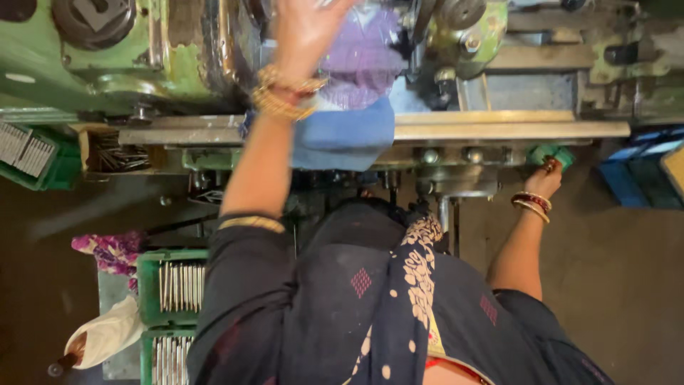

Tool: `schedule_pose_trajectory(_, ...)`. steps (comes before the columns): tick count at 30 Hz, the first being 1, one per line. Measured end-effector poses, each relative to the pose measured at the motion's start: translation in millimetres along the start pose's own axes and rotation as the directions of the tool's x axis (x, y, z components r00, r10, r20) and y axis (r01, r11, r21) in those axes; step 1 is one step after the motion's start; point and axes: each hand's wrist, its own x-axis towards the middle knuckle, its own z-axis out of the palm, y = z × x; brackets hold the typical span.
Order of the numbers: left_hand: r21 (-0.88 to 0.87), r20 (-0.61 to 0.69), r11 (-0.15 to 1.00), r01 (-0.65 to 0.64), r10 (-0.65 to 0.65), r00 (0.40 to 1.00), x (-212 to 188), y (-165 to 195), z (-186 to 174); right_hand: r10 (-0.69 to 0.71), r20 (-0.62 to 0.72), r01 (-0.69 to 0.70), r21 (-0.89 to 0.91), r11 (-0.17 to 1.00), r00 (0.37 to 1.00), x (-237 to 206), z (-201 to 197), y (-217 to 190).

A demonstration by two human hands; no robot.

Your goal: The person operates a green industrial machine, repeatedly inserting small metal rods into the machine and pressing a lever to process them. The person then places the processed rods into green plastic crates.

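My left hand [306, 28] is raised to the top of a green metal machine [85, 64]. It is blurred and partly cut off by the frame edge, with its palm against a purple cloth under clear plastic [360, 53]. Gold bangles sit on that wrist. Just below the hand, a blue cloth [342, 135] hangs over the machine's long steel rail [499, 128]. My right hand [545, 178], wearing red and gold bangles, reaches to the rail's right end, where its fingers curl on a small green knob [552, 153]. My dark patterned clothing fills the lower middle.
Two green crates of thin metal rods [182, 285] stand at lower left beside a white cloth bag [107, 331] and a patterned cloth [110, 249]. A tray of dark pins [117, 153] and another green crate [32, 153] sit left. Blue crates [641, 171] stand right.
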Motion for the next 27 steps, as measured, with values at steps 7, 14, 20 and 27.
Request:
schedule_pose_trajectory(7,-0.445,-0.598,0.861,0.246,-0.490,0.634,-184,-32,-281,-0.066,0.491,0.104,-0.051,0.993,0.869,-122,10,-14)
schedule_pose_trajectory(14,-0.197,-0.343,0.734,0.649,-0.672,0.656,-364,-6,-232,-0.551,0.726,0.364,0.424,0.829,0.411,-261,105,-152)
schedule_pose_trajectory(20,0.050,-0.138,0.872,0.488,-0.477,0.868,-378,51,-193,-0.255,0.961,-0.430,0.276,0.860,0.108,-334,123,-263)
schedule_pose_trajectory(27,0.167,-0.127,0.949,0.266,-0.247,0.961,-399,66,-226,-0.414,0.901,-0.641,0.243,0.728,-0.128,-381,110,-259)
